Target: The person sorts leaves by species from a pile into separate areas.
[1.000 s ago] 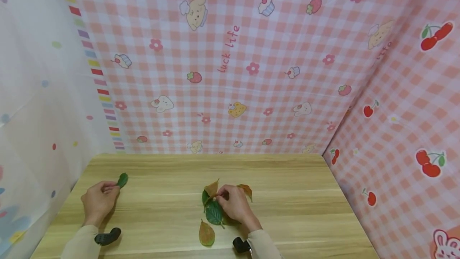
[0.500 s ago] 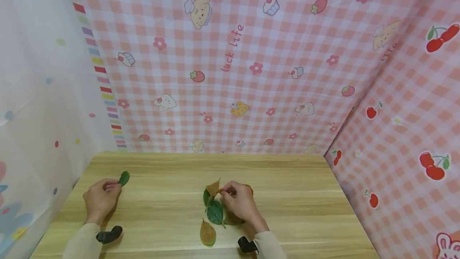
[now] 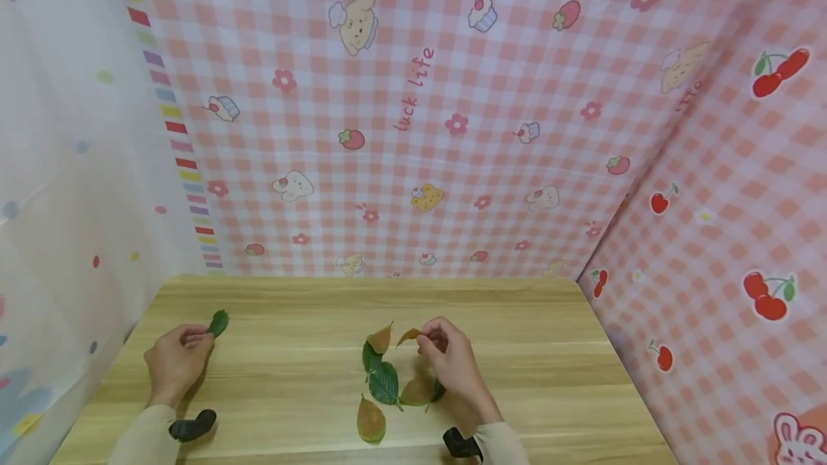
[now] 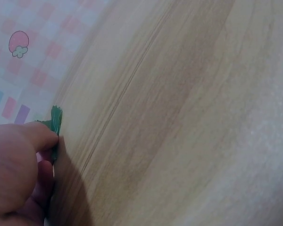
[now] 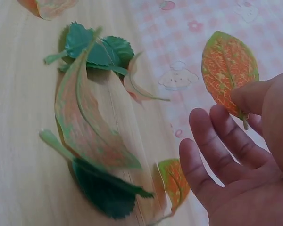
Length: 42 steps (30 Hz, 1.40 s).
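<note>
My left hand [image 3: 177, 363], on the left side of the table, pinches a serrated green leaf [image 3: 218, 323]. The left wrist view shows this leaf [image 4: 56, 120] edge-on between thumb and fingers. Right of the table's middle, my right hand [image 3: 455, 359] holds an orange leaf [image 3: 408, 336] with a green edge. It is pinched near its stem, raised over the table in the right wrist view. Beside that hand is a loose cluster: green leaves [image 3: 384, 383], a brownish-orange leaf [image 3: 380, 339] and another orange leaf [image 3: 417, 390]. A further orange leaf [image 5: 174, 183] lies beyond my right fingers.
A single orange-green leaf [image 3: 371, 420] lies nearer the front of the wooden table [image 3: 291, 393]. Pink checked cloth [image 3: 388, 163] hangs behind and to the right; white dotted cloth [image 3: 64, 163] is on the left. Black wrist devices [image 3: 192, 426] sit at both sleeves.
My right hand has lifted an orange leaf out of the cluster and moved right, uncovering leaves beneath it. The left hand keeps its place with the green leaf.
</note>
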Each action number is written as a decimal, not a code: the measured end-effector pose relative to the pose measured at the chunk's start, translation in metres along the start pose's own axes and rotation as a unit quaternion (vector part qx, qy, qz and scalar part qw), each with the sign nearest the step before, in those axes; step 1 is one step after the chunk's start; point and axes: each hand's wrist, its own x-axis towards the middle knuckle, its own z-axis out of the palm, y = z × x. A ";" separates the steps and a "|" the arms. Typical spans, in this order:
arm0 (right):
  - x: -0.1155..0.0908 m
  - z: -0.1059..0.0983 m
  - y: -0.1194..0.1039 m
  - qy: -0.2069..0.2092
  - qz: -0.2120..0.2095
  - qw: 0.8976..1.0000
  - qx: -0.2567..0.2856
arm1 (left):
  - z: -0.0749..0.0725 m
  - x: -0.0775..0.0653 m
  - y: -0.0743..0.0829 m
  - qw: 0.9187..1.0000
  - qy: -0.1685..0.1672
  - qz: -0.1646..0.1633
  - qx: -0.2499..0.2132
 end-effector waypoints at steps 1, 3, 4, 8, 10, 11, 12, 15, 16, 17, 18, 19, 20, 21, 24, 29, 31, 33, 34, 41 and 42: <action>0.000 -0.002 0.000 0.005 0.003 1.000 0.010 | 0.000 0.000 0.000 1.000 0.001 0.000 0.000; 0.000 -0.005 0.001 0.015 0.008 0.999 0.030 | 0.000 0.001 0.001 1.000 0.002 -0.002 0.001; -0.001 -0.006 0.002 0.021 0.009 0.999 0.041 | -0.001 0.001 0.001 1.000 0.002 -0.003 0.002; -0.002 -0.012 0.005 0.055 0.002 0.996 0.064 | -0.001 0.002 0.002 1.000 0.001 -0.007 0.004; -0.003 -0.015 0.006 0.078 -0.007 0.995 0.067 | -0.001 0.003 0.003 1.000 -0.001 -0.007 0.004; -0.004 -0.017 0.007 0.090 -0.013 0.994 0.066 | -0.001 0.004 0.003 1.000 -0.001 -0.006 0.004; -0.005 -0.018 0.007 0.102 -0.016 0.992 0.066 | -0.001 0.004 0.003 1.000 -0.002 -0.007 0.004; -0.007 -0.023 0.008 0.137 -0.015 0.988 0.075 | -0.001 0.005 0.002 1.000 -0.002 -0.005 0.002; -0.008 -0.025 0.008 0.147 -0.011 0.986 0.080 | -0.002 0.004 0.001 1.000 -0.003 -0.006 0.001; -0.009 -0.027 0.009 0.159 -0.006 0.984 0.084 | -0.002 0.004 0.001 1.000 -0.004 -0.007 0.001; -0.010 -0.030 0.010 0.171 -0.002 0.981 0.088 | -0.002 0.003 0.000 1.000 -0.005 -0.008 0.001; -0.011 -0.032 0.011 0.184 0.001 0.979 0.090 | -0.002 0.002 0.000 1.000 -0.005 -0.011 0.002; -0.012 -0.035 0.012 0.196 0.004 0.976 0.090 | -0.002 0.002 -0.001 1.000 -0.006 -0.012 0.003; -0.013 -0.038 0.014 0.207 0.007 0.974 0.089 | -0.002 0.001 -0.001 1.000 -0.006 -0.015 0.003; -0.016 -0.046 0.019 0.230 0.018 0.969 0.090 | -0.001 0.000 0.000 1.000 -0.006 -0.019 0.005; -0.023 -0.058 0.024 0.237 0.035 0.965 0.104 | 0.000 0.001 0.002 1.000 -0.003 -0.016 0.004; -0.024 -0.061 0.025 0.238 0.039 0.964 0.110 | 0.000 0.001 0.003 1.000 -0.001 -0.018 0.005; -0.025 -0.065 0.026 0.241 0.046 0.964 0.106 | 0.000 0.001 0.003 1.000 0.000 -0.020 0.006; -0.025 -0.066 0.027 0.242 0.053 0.963 0.103 | -0.001 0.000 0.003 1.000 -0.001 -0.021 0.007; -0.025 -0.069 0.032 0.243 0.100 0.961 0.085 | -0.001 0.000 0.003 1.000 -0.006 -0.025 0.011; -0.025 -0.069 0.033 0.242 0.106 0.961 0.083 | -0.001 0.000 0.003 1.000 -0.006 -0.024 0.011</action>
